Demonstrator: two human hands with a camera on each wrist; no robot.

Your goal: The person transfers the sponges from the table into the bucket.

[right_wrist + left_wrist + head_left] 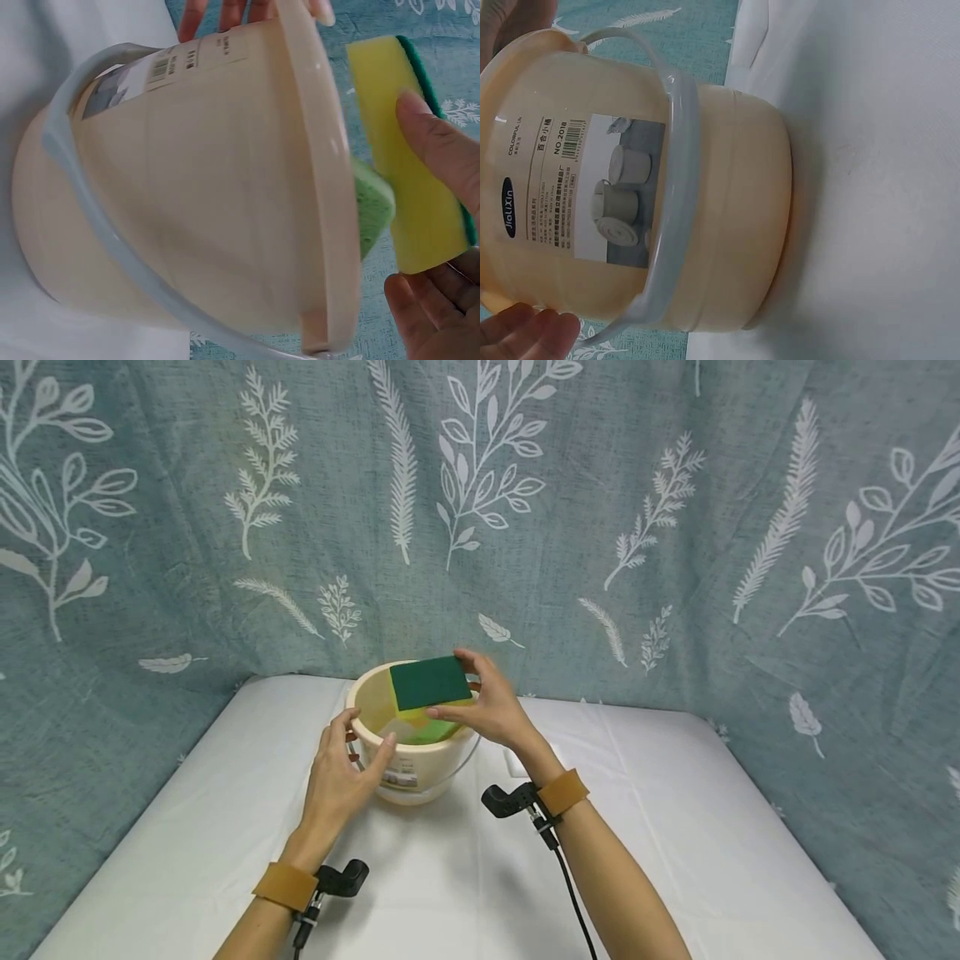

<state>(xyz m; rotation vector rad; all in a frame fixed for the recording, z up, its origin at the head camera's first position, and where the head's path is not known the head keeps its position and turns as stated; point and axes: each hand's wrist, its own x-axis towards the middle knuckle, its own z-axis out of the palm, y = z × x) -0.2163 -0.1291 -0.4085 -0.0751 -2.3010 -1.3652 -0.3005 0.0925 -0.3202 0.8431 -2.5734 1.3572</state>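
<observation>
A cream plastic bucket (420, 767) with a pale grey handle (676, 187) stands upright on the table. My left hand (341, 777) holds it at the left of the rim, thumb at the front and fingers along the outer side. Over the bucket's mouth, my right hand (491, 702) pinches a yellow sponge (409, 161) by its right end. The sponge's dark green scouring side (430, 682) faces up in the head view. A light green sponge (373, 206) sticks up at the rim from inside the bucket; its lower part is hidden by the wall.
White cloth covers the table (675, 827). A small white object (516, 764) lies behind my right wrist, partly hidden. A teal leaf-patterned curtain (555, 543) hangs around the back and sides. A cable (573, 893) runs from my right wrist camera.
</observation>
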